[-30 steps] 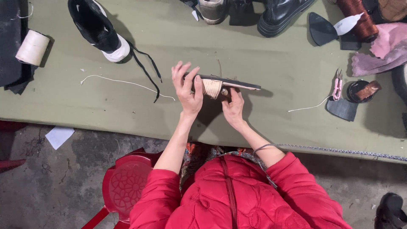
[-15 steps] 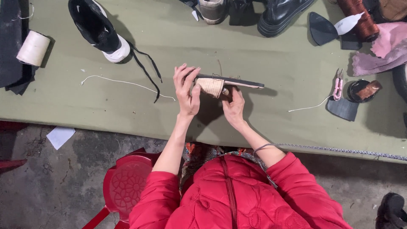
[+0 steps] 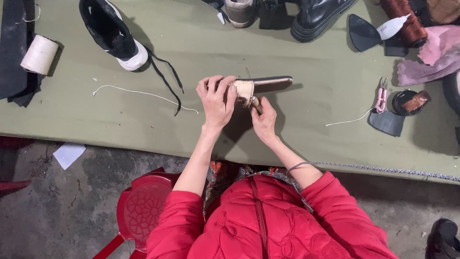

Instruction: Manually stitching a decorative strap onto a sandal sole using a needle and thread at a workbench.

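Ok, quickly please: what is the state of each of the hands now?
Left hand: closed on the shoe sole at its pale wrapped part.
Right hand: closed on a small tool against the sole.

Soft, even daylight falls on my olive surface (image 3: pixel 311 124), bright without glare. My hands throw a dull shadow toward me, and the black sneaker (image 3: pixel 112 33) casts one to its right. Focus is fairly sharp mid-frame, softer at the edges, with slight wide-angle bending.

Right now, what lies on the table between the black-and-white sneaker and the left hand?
In the head view, between the black-and-white sneaker and the left hand lie the sneaker's black lace and a loose white thread on the green table.
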